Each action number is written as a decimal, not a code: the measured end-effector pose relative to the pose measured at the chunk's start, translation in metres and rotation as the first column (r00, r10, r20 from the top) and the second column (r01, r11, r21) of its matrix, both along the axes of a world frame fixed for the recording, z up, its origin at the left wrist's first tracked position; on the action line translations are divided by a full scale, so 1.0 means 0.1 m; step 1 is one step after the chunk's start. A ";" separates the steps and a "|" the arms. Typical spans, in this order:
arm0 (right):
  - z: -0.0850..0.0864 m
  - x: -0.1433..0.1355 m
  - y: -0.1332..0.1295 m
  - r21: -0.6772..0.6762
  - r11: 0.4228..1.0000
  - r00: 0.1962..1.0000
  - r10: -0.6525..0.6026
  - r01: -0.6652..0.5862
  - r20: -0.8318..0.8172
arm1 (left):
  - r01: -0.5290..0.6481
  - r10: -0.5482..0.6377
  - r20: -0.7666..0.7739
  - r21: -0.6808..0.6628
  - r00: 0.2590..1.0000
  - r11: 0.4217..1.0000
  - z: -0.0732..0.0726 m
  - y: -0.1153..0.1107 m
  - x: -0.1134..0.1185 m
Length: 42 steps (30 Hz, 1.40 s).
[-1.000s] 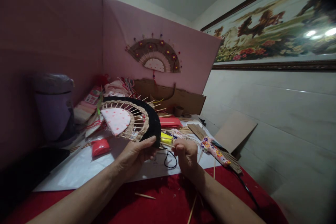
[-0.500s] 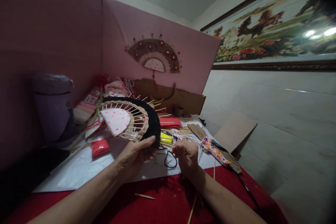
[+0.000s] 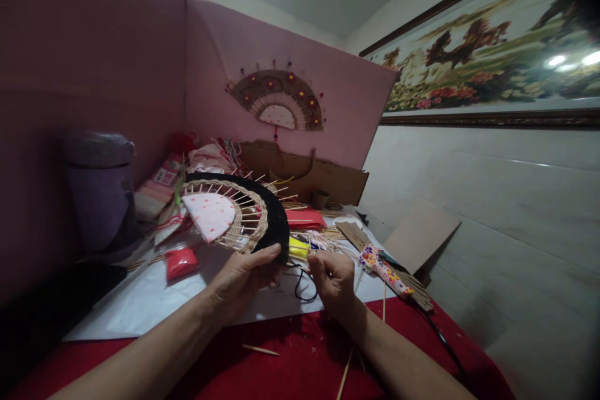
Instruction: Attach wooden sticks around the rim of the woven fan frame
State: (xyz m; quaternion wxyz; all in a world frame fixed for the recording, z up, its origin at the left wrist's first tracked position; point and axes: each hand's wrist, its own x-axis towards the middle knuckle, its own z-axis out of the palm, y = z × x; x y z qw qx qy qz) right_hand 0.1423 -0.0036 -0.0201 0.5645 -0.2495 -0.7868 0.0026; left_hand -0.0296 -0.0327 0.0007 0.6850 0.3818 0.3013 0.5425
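My left hand grips the lower right end of a half-round fan, thumb on top of its black band and fingers underneath. The fan has thin wooden sticks fanning outward, a braided tan ring and a white centre with pink dots. A black cord hangs in a loose loop between the fan's end and my right hand. My right hand is closed in a pinch beside the tips of the lowest sticks, with the cord running to it; the pinched spot itself is partly hidden by the fingers.
A yellow packet and red paper lie behind the fan. Left are a red packet and a purple bin. A flower-patterned piece lies right. Loose sticks rest on the red cloth. Another fan hangs behind.
The whole view has shifted slightly, moving things a little to the right. Both hands keep nearly the same places on the fan and by the cord.
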 end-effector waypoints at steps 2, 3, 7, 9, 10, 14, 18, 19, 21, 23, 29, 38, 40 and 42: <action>0.00 0.00 0.00 -0.007 1.000 1.000 0.003 -0.003 -0.003 | 0.000 0.000 -0.022 -0.011 1.000 1.000 0.00 0.00 0.00; 0.00 0.00 0.00 -0.013 1.000 1.000 0.004 -0.004 -0.004 | -0.001 0.000 -0.030 -0.017 1.000 1.000 0.00 0.00 0.00; -0.01 0.00 0.00 -0.030 1.000 1.000 -0.005 0.005 -0.006 | -0.003 0.003 -0.069 -0.012 0.998 1.000 -0.02 0.01 -0.01; -0.01 0.00 0.00 -0.026 1.000 1.000 -0.009 0.009 -0.009 | 0.002 -0.003 -0.092 -0.012 0.996 1.000 -0.03 0.02 -0.01; -0.01 0.00 0.00 -0.024 1.000 1.000 -0.010 0.010 -0.010 | 0.006 -0.007 -0.098 -0.014 0.995 1.000 -0.04 0.02 -0.01; -0.01 0.00 0.00 -0.022 1.000 1.000 -0.006 0.005 -0.013 | 0.007 -0.010 -0.082 -0.042 0.997 0.999 -0.04 0.03 -0.01; 0.00 0.00 0.00 -0.035 0.999 1.000 -0.013 0.013 -0.015 | -0.008 0.003 -0.069 -0.070 0.998 0.998 -0.03 0.03 -0.01; 0.00 0.00 0.00 -0.035 0.999 1.000 -0.015 0.014 -0.014 | -0.010 0.005 -0.068 -0.070 0.998 0.998 -0.03 0.03 0.00; 0.00 0.00 0.00 -0.034 0.999 1.000 -0.013 0.012 -0.012 | -0.010 0.005 -0.067 -0.071 0.998 0.997 -0.03 0.03 -0.01; -0.01 0.00 0.00 -0.037 0.999 1.000 -0.009 0.008 -0.013 | -0.002 -0.003 -0.068 -0.070 0.998 0.998 -0.04 0.03 -0.01; -0.02 0.00 0.01 -0.056 0.998 1.000 0.008 -0.009 -0.017 | 0.033 -0.036 -0.082 -0.041 0.996 0.999 -0.06 0.02 -0.02; -0.04 0.00 0.00 -0.143 0.989 0.999 0.022 -0.027 -0.040 | -0.018 0.015 -0.038 -0.093 0.999 0.995 -0.03 0.02 0.01; -0.03 -0.01 -0.01 -0.219 0.975 0.994 0.022 -0.045 -0.104 | -0.021 0.018 -0.035 -0.088 0.999 0.996 -0.03 0.03 0.01; -0.03 -0.02 -0.02 -0.297 0.951 0.983 0.028 -0.082 -0.183 | -0.017 0.014 -0.036 -0.080 0.999 0.997 -0.03 0.05 0.01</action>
